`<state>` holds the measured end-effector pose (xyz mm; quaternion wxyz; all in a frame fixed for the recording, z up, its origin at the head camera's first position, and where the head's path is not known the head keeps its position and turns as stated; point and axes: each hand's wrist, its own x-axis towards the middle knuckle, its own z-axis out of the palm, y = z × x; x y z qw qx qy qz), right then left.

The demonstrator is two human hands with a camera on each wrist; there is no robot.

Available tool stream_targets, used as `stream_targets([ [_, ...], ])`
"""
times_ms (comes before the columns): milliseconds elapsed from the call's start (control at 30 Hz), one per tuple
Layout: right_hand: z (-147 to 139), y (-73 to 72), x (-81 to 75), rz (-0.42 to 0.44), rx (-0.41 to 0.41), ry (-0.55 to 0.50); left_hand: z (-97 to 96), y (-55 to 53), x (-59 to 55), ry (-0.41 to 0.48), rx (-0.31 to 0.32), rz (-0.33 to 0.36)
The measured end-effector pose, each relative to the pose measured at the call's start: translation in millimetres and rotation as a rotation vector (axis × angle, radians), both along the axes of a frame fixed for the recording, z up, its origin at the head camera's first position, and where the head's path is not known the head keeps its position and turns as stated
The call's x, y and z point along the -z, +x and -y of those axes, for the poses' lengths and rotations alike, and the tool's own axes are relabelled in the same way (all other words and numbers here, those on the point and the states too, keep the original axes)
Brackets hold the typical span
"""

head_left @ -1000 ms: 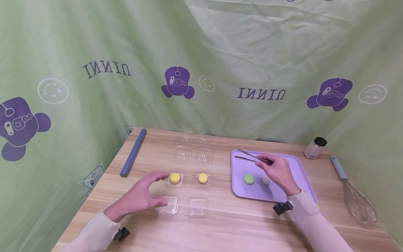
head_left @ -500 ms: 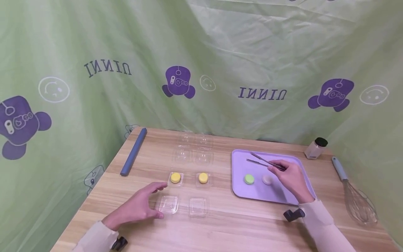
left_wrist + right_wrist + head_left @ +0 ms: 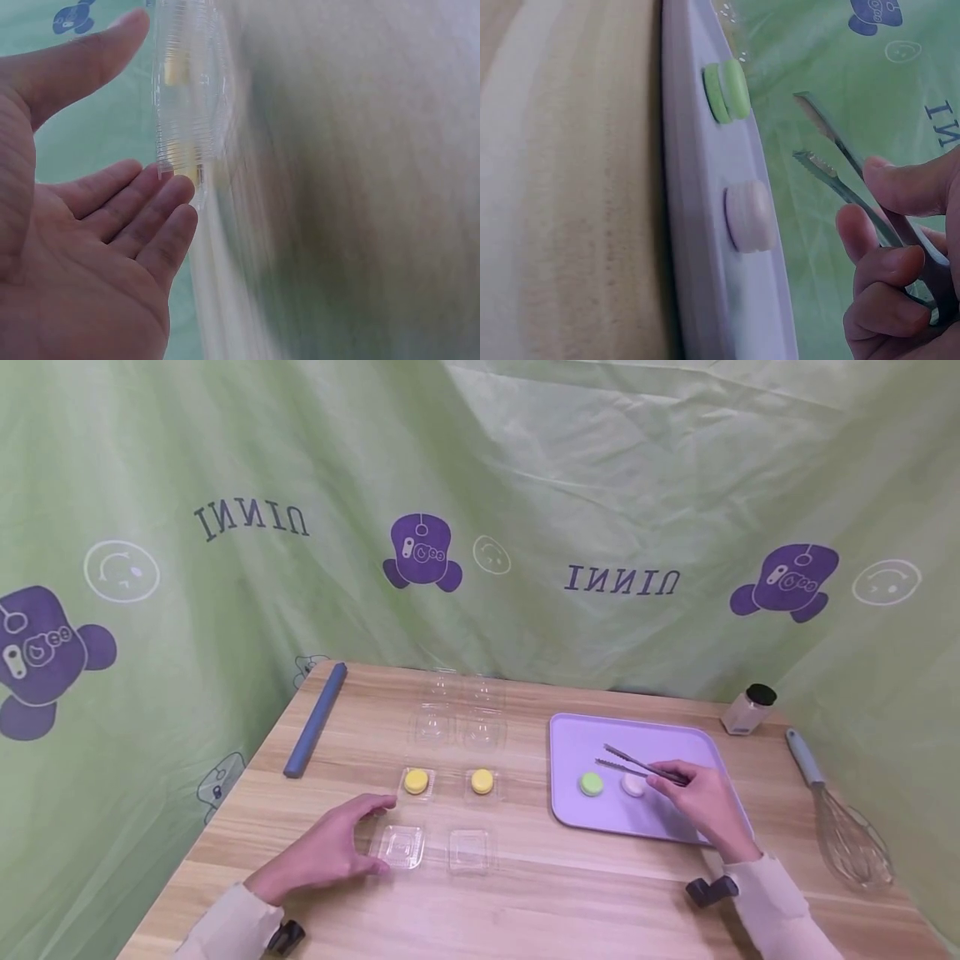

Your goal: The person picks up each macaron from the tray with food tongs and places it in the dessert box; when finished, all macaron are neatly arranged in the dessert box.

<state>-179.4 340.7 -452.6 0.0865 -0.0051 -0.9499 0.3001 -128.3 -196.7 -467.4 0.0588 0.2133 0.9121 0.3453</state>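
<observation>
Metal tongs (image 3: pixel 855 178) are in my right hand (image 3: pixel 703 802), their tips spread apart with nothing between them. They hover above a purple tray (image 3: pixel 645 822). On that tray lie a green macaron (image 3: pixel 591 784) and a pale pink macaron (image 3: pixel 633 785), side by side. My left hand (image 3: pixel 330 852) holds nothing; its thumb and fingers are spread beside a clear plastic box (image 3: pixel 402 847) at the front left. Two yellow macarons, a left one (image 3: pixel 416 782) and a right one (image 3: pixel 482 782), sit in clear boxes behind it. Whether the left fingertips touch the box is hard to tell.
Another clear box (image 3: pixel 471 850) stands right of the left hand. Several transparent lids (image 3: pixel 432 724) rise at the back. A blue rod (image 3: pixel 316 720) lies at the left edge. A black-lidded jar (image 3: pixel 750 710) and a whisk (image 3: pixel 842 827) are at the right.
My right hand has moved right and toward me, bringing the tongs closer to the macarons and uncovering the pink one. My left hand has shifted slightly toward me.
</observation>
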Motion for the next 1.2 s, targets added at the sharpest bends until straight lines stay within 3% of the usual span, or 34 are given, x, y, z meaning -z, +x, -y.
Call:
stream_targets([
  [400,10,9.2,16.6,0.029,-0.011,0.0,-2.6,-2.4,2.3,-0.01,-0.032,0.025],
  [767,13,12.3,20.4,0.069,-0.051,-0.004,-3.3,-3.0,7.6,0.002,-0.023,0.021],
  [1200,14,11.5,26.1,0.014,-0.078,0.062,-5.4,-4.1,7.8,0.001,-0.016,0.015],
])
